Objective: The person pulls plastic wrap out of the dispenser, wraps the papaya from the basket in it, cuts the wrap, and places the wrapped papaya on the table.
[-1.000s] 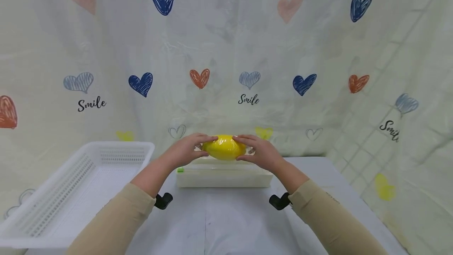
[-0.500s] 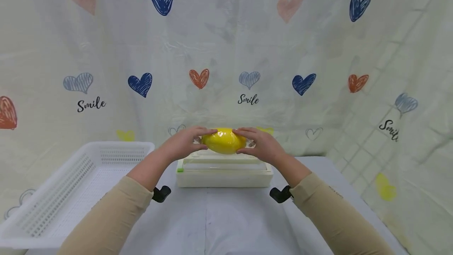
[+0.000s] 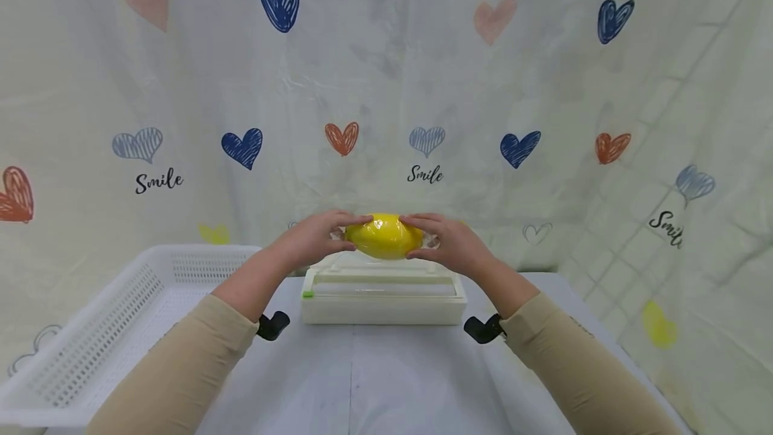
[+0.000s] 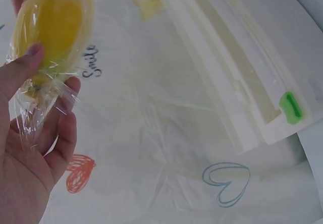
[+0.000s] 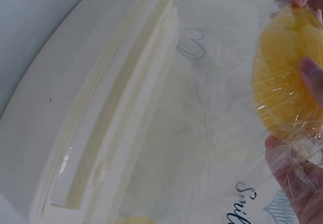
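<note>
A glossy yellow, lemon-shaped fruit [image 3: 384, 236] is wrapped in clear cling film and held up between both hands. My left hand [image 3: 309, 242] pinches its left end, thumb below and fingers above in the head view. My right hand [image 3: 457, 244] grips the right end the same way. Loose, twisted film [image 4: 31, 115] gathers at the left end, inside the left palm, and crumpled film [image 5: 305, 151] lies along the right hand too. Behind and below the fruit stands a white cling film dispenser [image 3: 386, 309] with a green slider [image 4: 291, 108] at its left end.
A white slotted plastic basket [image 3: 45, 415] stands to the left on the table [image 3: 417, 381], which has a pale cover. Behind hangs a light curtain [image 3: 374, 39] printed with hearts and "Smile". Black wrist cameras [image 3: 274, 325] sit under both cuffs.
Both hands have raised the wrapped fruit a little, showing more of the dispenser's top beneath it. The head view has shifted slightly. Both grips stay the same.
</note>
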Demonstrator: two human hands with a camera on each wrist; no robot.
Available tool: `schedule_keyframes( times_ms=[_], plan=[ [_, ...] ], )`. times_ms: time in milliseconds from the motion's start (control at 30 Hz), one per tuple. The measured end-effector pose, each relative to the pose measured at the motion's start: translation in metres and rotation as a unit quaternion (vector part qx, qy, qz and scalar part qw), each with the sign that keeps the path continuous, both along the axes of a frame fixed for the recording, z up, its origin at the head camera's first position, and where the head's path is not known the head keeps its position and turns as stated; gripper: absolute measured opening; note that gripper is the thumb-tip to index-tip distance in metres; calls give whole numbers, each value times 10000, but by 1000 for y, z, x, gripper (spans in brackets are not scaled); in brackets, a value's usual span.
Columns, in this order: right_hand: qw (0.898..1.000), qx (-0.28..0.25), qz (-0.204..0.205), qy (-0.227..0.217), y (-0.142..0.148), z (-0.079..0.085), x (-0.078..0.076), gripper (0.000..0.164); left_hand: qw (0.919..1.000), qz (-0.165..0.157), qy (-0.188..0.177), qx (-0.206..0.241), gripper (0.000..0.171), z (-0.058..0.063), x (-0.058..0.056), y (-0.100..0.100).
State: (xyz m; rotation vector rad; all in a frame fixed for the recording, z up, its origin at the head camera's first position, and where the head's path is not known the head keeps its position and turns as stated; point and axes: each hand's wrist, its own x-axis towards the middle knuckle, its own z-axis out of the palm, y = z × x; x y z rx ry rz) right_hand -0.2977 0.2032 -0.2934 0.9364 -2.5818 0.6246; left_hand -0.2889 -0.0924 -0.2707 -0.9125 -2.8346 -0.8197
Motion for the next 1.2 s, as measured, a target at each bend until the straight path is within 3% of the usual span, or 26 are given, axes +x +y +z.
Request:
schedule_keyframes(
  times_ms=[433, 667, 900, 1200],
  plan=[
    [9999, 38, 17, -98, 1, 17, 12, 66, 9999, -101, -123, -50, 63, 16, 8, -2],
    [9995, 10, 289, -94, -2, 16, 23, 64, 9998, -123, -174, -3, 60, 15, 21, -9],
    [9988, 131, 430, -186, -1, -1, 42, 65, 9996, -162, -223, -56, 59, -3, 43, -11],
    [9972, 471, 419, -396, 0, -32, 79, 65, 9980, -120, -628, 13, 60, -49, 76, -9]
  ],
)
